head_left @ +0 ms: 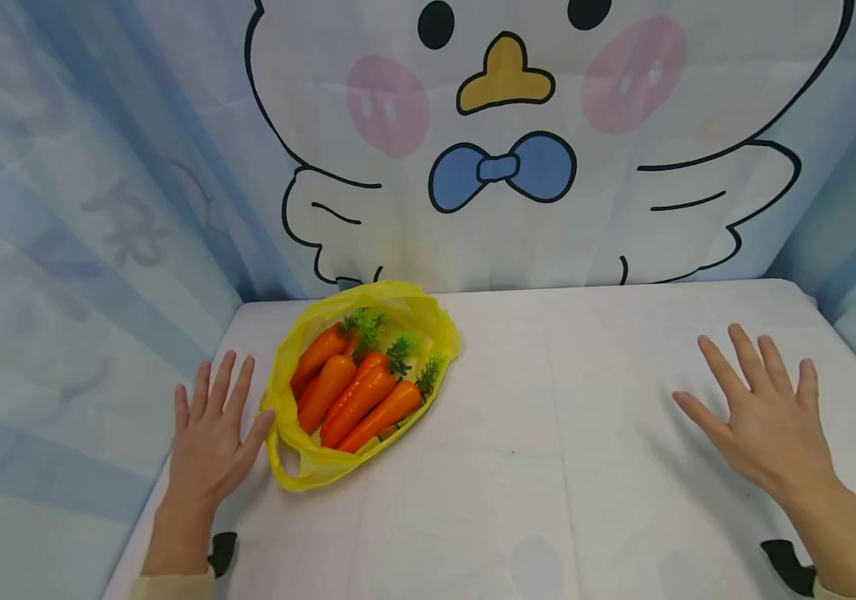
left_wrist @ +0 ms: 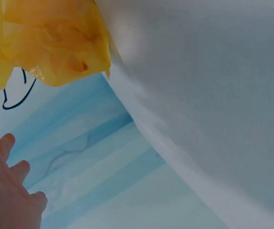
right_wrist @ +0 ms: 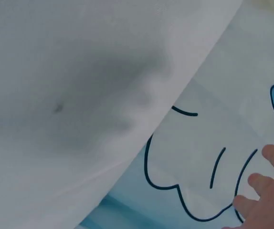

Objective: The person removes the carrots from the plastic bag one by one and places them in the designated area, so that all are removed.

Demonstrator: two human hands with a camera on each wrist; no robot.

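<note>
A yellow plastic bag [head_left: 438,333] lies with its mouth spread wide on the left half of the table. Several orange carrots [head_left: 358,406] with green tops are inside it. My left hand [head_left: 210,446] is just left of the bag, fingers straight and spread; its thumb tip meets the bag's edge in the head view, though I cannot tell if they touch. The left wrist view shows the bag's side [left_wrist: 60,43] beyond that hand. Over the right part of the table, my right hand [head_left: 768,417] holds nothing, its fingers straight and apart.
A white cloth covers the table [head_left: 518,467]. Behind it hangs a curtain [head_left: 503,242] printed with a cartoon figure wearing a blue bow tie. Blue and white curtains [head_left: 60,333] flank both sides. A dark spot [right_wrist: 58,108] marks the cloth under the right hand.
</note>
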